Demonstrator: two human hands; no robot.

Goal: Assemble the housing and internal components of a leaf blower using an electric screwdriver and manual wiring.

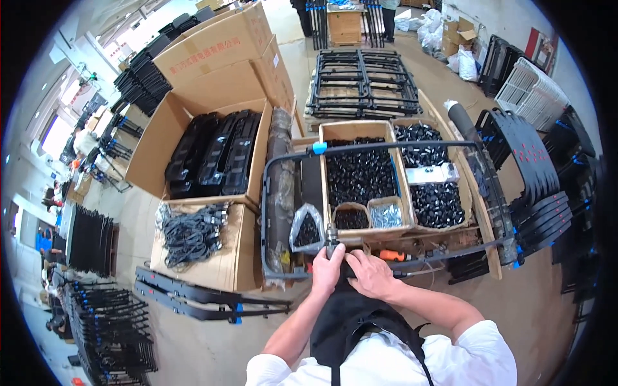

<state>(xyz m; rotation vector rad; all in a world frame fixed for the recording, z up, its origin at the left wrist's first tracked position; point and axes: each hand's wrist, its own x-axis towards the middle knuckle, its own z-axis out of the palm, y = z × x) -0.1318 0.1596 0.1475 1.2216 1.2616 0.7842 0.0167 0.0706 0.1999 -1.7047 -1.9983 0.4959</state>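
Note:
A black tubular metal frame (380,148) with a blue clip lies across the open boxes in front of me. Its near rail runs just above my hands. My left hand (327,269) is closed around a small metal fitting on that near rail. Beside it, my right hand (368,274) grips the same rail, fingers curled over it. An orange-handled tool (391,255) lies just right of my hands, near the rail.
Cardboard boxes hold small black parts (360,174), silver screws (386,215) and black cables (190,235). A large carton holds black panels (215,154). Black frames are stacked on a pallet (360,83), on the floor at left (109,328) and at right (534,174).

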